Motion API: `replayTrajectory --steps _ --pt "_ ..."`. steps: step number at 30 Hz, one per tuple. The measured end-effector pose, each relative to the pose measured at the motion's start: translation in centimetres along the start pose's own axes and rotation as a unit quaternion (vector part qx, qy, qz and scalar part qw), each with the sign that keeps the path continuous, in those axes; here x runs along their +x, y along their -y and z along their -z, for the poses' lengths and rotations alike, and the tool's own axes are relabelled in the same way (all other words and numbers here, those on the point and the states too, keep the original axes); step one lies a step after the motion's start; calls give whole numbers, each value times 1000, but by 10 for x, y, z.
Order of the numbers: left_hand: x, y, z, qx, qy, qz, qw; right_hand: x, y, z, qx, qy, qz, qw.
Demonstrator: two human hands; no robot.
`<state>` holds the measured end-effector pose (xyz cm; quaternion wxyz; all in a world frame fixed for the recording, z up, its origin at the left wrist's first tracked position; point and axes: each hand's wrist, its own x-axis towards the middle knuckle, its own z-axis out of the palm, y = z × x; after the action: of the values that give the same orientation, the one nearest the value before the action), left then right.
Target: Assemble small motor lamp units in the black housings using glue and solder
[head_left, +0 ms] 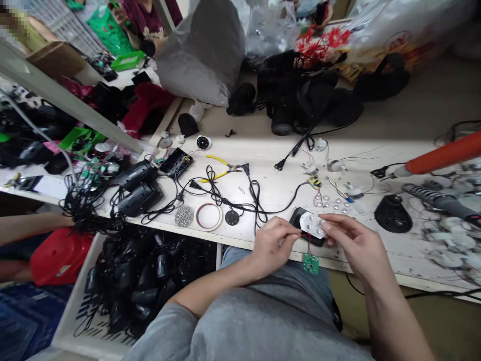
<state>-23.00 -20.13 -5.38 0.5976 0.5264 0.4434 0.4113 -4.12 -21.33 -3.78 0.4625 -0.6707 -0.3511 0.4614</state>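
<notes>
My right hand [353, 243] grips a white plate with shiny round LED cups [311, 223] by its right edge, thumb on top. Beneath the plate lies a black plastic housing [296, 215], partly hidden. At the plate's left edge, the fingertips of my left hand [276, 243] are pinched together; what is between them is too small to make out. Thin red wires [309, 244] run from the plate down to a green circuit board [311, 263], which hangs at the table's front edge. Loose silvery LED cups [330, 202] lie just beyond the plate.
Yellow-handled pliers [221, 168], a tape roll [209, 216] and black cords [255, 200] lie left. An orange-handled tool [443, 154] juts in from the right, above a black base [393, 214]. A crate [90, 311] of black parts stands below left, beside another person's arm [33, 228].
</notes>
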Motion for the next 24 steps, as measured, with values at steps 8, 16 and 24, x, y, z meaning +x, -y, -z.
replayTrajectory --steps 8,16,24 --pt "-16 -3 39 171 88 -55 980 4 -6 0 -61 -9 -50 997" --pt "-6 -21 122 575 -79 -55 813 7 -8 5 -90 23 -12 996" --pt "-7 -14 124 615 -44 -72 784 -16 1 12 -206 -143 197 948"
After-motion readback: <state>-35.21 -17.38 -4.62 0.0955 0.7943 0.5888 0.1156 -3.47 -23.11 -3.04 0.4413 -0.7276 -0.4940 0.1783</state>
